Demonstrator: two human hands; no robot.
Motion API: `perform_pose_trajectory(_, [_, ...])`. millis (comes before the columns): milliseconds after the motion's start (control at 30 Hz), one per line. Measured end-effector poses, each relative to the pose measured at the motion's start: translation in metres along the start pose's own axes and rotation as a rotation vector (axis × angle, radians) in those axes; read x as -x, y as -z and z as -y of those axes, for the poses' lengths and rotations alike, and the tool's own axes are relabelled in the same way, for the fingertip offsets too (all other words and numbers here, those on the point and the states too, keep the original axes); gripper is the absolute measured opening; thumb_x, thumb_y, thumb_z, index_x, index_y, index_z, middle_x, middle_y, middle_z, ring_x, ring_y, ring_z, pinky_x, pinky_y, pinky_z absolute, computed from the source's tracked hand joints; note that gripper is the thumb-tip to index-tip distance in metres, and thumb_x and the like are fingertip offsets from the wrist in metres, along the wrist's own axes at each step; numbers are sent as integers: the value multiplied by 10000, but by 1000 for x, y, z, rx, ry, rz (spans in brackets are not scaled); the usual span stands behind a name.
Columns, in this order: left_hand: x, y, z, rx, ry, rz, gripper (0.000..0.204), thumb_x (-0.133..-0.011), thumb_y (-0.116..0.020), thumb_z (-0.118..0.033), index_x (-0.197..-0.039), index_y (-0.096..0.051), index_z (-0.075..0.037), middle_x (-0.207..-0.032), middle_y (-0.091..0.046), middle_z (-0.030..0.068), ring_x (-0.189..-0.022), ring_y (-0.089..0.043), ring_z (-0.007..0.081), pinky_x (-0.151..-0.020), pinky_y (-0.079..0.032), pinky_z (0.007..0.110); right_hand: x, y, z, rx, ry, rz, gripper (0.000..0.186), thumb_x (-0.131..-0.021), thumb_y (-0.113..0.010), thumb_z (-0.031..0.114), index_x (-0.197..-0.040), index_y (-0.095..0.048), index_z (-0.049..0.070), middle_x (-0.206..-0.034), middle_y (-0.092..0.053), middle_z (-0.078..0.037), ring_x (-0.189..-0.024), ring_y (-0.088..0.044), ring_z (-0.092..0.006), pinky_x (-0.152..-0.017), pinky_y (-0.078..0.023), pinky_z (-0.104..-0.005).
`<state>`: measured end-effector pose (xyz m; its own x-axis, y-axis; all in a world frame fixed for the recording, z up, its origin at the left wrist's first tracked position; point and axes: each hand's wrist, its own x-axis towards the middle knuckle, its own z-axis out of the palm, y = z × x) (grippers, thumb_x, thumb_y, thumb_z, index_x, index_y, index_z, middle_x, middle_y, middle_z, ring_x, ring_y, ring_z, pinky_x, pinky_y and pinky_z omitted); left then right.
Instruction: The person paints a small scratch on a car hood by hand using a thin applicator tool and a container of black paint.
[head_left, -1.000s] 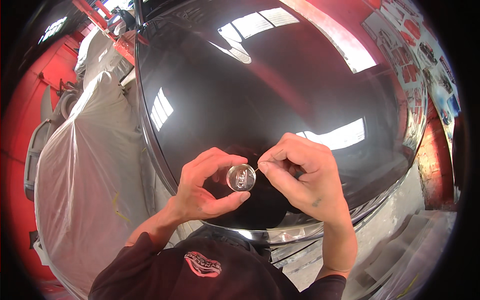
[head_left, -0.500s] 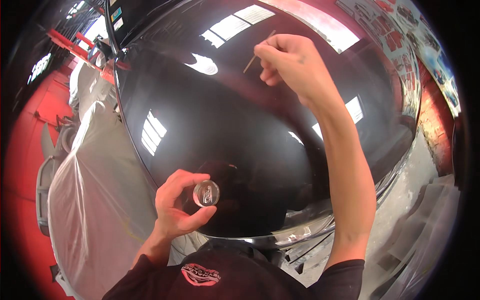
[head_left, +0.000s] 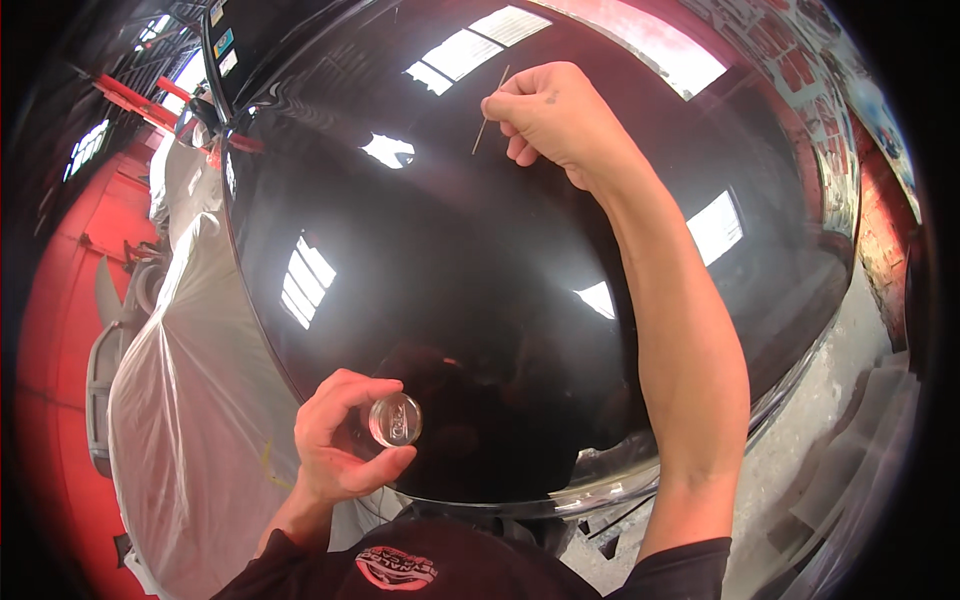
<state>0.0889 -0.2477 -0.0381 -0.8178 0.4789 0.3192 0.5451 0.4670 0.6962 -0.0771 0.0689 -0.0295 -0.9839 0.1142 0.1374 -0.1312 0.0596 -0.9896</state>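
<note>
A glossy black car body panel [head_left: 470,290], curved like a hood, spreads out before me and reflects bright windows. My left hand [head_left: 340,435] is closed around a small round clear container [head_left: 396,420], gripped between thumb and fingers over the panel's near left part. What the container holds, if anything, I cannot make out. Farther off, above the panel's far middle, my right hand [head_left: 545,115] pinches a thin stick [head_left: 480,135] between thumb and forefinger. The stick stands nearly upright, slightly tilted; whether its lower tip touches the paint I cannot tell.
Clear plastic sheeting [head_left: 190,400] covers something along the left side, beside a red wall [head_left: 60,350]. A grey car part [head_left: 100,390] leans there. At the right lie grey sheets [head_left: 850,470] on the pale floor, near a brick wall [head_left: 885,230].
My right hand and the stick have shifted a little left, and the stick is more upright. My left hand with the container sits slightly lower and farther left in view.
</note>
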Motion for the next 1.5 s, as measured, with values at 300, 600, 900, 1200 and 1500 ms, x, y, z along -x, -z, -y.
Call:
perform_pose_trajectory(300, [3, -1, 1, -8, -8, -8, 530, -672, -881, -191, -1135, -713, 6, -946, -697, 104, -810, -647, 195, -708, -511, 302, 3, -2, 4, 70, -5, 21, 198, -810, -673, 150, -865, -699, -39, -693, -624, -76, -599, -625, -164, -593, -522, -306])
perform_pose_trajectory(600, [0, -4, 2, 4, 15, 8, 535, -674, -883, -196, -1140, -714, 7, -953, -701, 100, -808, -645, 192, -708, -507, 299, 0, -4, 2, 111, -21, 14, 248, -806, -662, 142, -949, -709, -55, -679, -642, -98, -591, -636, -166, -589, -521, -323])
perform_pose_trajectory(900, [-1, -4, 2, -8, 8, 9, 540, -669, -885, -205, -1139, -717, 2, -967, -709, 110, -822, -652, 200, -719, -514, 303, -2, -4, -2, 108, -1, 15, 181, -799, -689, 153, -839, -706, -23, -697, -613, -57, -605, -618, -151, -587, -520, -291])
perform_pose_trajectory(1200, [-2, -4, 2, -20, 2, 18, 542, -672, -884, -209, -1140, -715, 7, -961, -708, 109, -821, -652, 202, -718, -514, 304, -4, -6, -2, 116, -6, 12, 167, -798, -693, 140, -827, -703, -24, -690, -611, -59, -598, -616, -145, -584, -523, -285])
perform_pose_trajectory(1500, [-3, -4, 2, -17, -4, 15, 538, -676, -884, -208, -1137, -714, 12, -951, -706, 114, -817, -651, 201, -716, -513, 302, 2, -1, 3, 24, -4, 21, 185, -811, -705, 169, -827, -701, -16, -692, -611, -55, -594, -609, -143, -585, -513, -287])
